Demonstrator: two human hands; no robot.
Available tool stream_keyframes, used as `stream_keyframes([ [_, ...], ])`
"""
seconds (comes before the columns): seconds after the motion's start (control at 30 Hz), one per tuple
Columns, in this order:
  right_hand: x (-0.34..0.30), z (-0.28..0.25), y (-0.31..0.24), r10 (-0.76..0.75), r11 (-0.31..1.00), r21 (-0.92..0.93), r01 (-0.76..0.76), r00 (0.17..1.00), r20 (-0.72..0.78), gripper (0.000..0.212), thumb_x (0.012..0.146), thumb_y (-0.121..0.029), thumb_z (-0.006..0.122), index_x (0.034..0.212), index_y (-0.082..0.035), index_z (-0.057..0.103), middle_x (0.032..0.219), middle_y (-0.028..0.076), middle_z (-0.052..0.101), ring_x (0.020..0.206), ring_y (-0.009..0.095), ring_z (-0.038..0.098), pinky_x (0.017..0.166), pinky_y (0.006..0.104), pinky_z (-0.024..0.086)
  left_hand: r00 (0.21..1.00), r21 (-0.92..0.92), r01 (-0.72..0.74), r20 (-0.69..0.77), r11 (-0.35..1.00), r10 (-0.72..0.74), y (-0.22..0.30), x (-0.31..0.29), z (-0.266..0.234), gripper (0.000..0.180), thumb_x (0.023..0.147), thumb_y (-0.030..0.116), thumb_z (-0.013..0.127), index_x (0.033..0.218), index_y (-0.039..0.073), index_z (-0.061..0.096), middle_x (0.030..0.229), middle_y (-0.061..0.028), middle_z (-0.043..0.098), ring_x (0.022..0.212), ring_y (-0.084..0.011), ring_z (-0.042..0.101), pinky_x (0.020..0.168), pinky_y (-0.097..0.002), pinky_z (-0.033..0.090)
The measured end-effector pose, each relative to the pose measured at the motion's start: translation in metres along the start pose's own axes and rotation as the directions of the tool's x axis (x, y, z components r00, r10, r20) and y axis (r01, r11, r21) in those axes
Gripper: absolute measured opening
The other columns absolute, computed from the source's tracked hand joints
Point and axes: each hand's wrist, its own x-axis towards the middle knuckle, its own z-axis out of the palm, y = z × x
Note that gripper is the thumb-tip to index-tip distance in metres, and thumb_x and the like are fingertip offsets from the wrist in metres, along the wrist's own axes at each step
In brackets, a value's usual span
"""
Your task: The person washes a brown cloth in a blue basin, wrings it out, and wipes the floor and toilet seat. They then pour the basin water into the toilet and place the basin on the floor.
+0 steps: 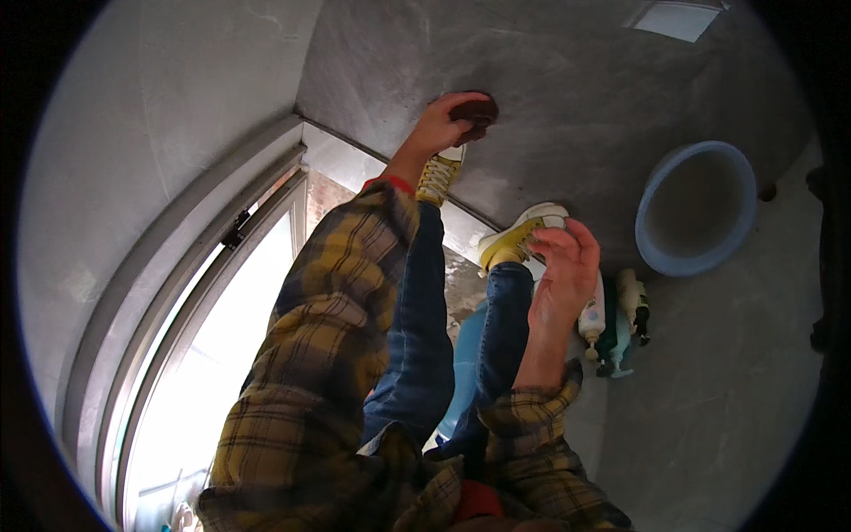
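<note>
My left hand (pixel 438 122) reaches far out, its fingers wrapped over a dark reddish-brown cloth (pixel 476 113). That cloth is pressed against a grey stone-look surface (pixel 550 97), a little beyond the toe of my left yellow sneaker (pixel 436 177). Beside my right yellow sneaker (pixel 512 241), my right hand (pixel 567 266) is raised with its fingers loosely bent and apart. Nothing shows in that hand. It partly covers the sneaker's side.
A light blue basin (pixel 645 232) holding cloudy water stands at the right. Several pump bottles (pixel 592 321) cluster below it, near my right wrist. A framed window (pixel 213 355) runs along the left. A pale metal strip (pixel 470 223) passes beneath my shoes.
</note>
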Motion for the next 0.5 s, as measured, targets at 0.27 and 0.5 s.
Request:
stream_keyframes([
  [0.27,0.002,-0.017,-0.002,0.072,0.997,0.022,-0.070,0.993,-0.091,0.032,0.090,-0.005,0.052,0.120,0.003,0.045,0.095,0.012,0.064,0.090,0.019,0.061,0.080,0.0299,0.050,0.989,0.329,0.038,-0.149,0.944,0.012,-0.026,-0.029,-0.030,0.051,0.077,-0.012,0.052,0.121,0.012,0.060,0.121,-0.0081,0.054,0.112,-0.0232,0.056,0.094,-0.0318,0.047],
  [0.5,0.002,-0.029,-0.012,0.027,0.997,0.080,-0.017,0.992,-0.121,0.032,0.090,-0.006,0.055,0.119,0.003,0.046,0.094,0.011,0.064,0.088,0.017,0.061,0.077,0.0286,0.050,0.936,0.528,0.132,-0.345,0.839,0.071,-0.042,-0.047,-0.045,0.051,0.073,-0.003,0.059,0.120,0.017,0.062,0.112,-0.0137,0.058,0.106,-0.0295,0.059,0.094,-0.0358,0.047],
])
